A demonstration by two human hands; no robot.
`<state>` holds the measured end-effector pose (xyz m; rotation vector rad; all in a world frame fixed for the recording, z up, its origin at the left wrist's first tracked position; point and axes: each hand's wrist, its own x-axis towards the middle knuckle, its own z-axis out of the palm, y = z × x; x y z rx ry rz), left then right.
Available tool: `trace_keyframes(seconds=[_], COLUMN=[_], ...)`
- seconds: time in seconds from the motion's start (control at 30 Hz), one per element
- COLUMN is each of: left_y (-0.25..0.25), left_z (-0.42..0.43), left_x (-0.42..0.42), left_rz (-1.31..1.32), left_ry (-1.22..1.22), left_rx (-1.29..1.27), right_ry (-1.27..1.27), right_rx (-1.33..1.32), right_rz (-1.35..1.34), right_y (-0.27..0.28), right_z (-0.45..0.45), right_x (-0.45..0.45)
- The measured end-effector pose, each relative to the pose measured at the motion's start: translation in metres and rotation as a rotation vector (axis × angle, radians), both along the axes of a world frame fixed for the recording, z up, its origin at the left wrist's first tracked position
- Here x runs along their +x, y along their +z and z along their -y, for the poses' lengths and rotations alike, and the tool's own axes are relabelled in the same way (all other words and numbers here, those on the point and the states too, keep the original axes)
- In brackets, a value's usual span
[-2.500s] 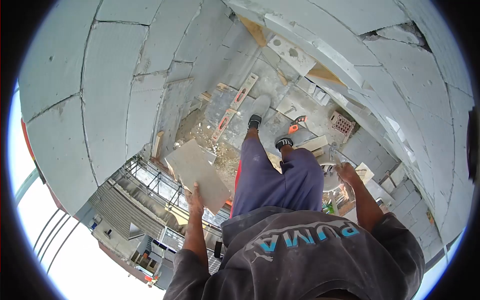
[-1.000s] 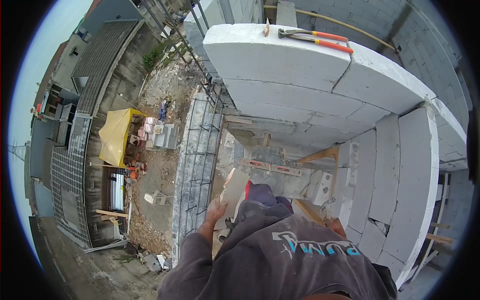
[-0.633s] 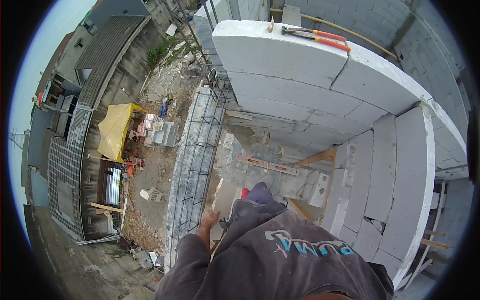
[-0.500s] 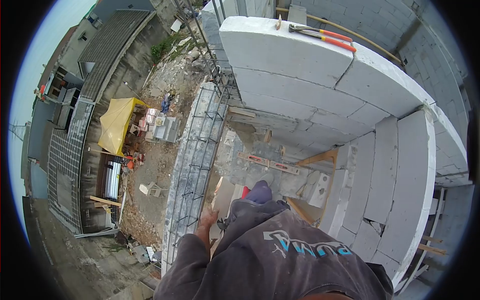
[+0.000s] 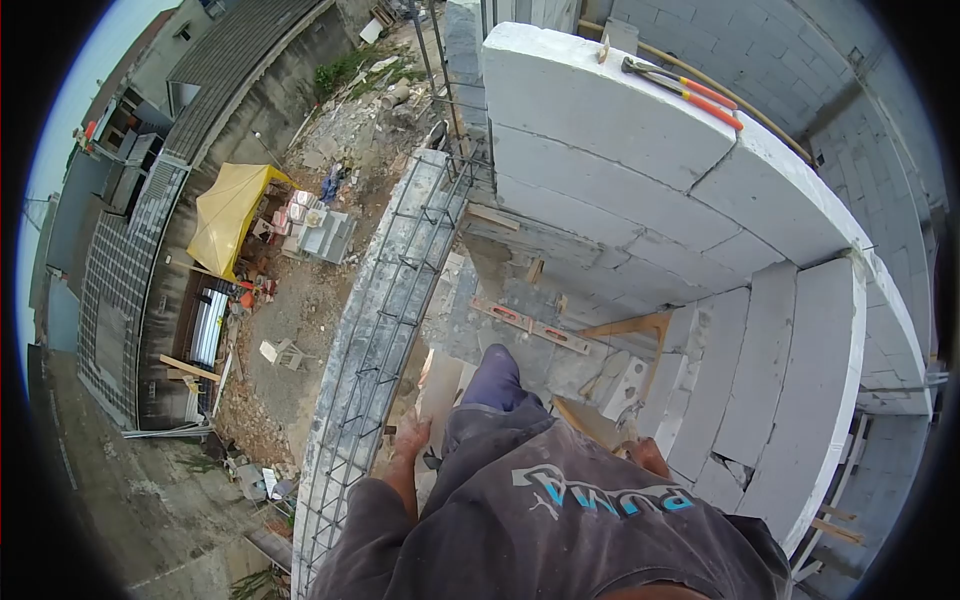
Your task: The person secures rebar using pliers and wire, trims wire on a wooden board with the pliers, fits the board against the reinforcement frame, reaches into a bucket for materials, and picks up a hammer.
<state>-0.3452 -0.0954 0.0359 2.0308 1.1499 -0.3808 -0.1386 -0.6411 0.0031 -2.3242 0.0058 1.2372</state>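
Note:
My left hand [image 5: 411,437] is low beside the inner edge of the concrete beam [image 5: 362,300] with its rebar cage. Its fingers look curled, and a short dark stub shows at its side; what it holds is unclear. My right hand [image 5: 645,455] is partly hidden past my shirt, close to the block wall [image 5: 722,370], its fingers not clear. A pale board [image 5: 441,385] stands near my left hand. Ahead of my knee a red-and-white spirit level [image 5: 530,325] lies on the grey platform. Pincers with orange handles [image 5: 690,92] rest on the wall top.
White block walls [image 5: 600,120] rise ahead and to the right. A wooden frame [image 5: 640,330] leans near the right corner. Left of the beam is a drop to rubble ground [image 5: 290,330], with a yellow canopy [image 5: 230,215] and a tiled roof [image 5: 130,290].
My right hand has come into view on the right of my body. My left hand sits slightly lower and farther left. The view has shifted, and my raised knee shows more.

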Motion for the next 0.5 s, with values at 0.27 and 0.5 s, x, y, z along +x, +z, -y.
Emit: trace_keyframes(seconds=[0.27, 0.5], left_y=[-0.002, -0.050], left_z=[-0.001, -0.026], left_x=[0.013, 0.034], left_rz=[-0.003, -0.042], left_ry=[0.081, -0.037], left_rx=[0.031, 0.108], right_ry=[-0.184, -0.228], right_rx=[0.208, 0.445], right_rz=[0.306, 0.743], right_y=[0.142, 0.309], right_z=[-0.146, -0.248], right_x=[0.141, 0.282])
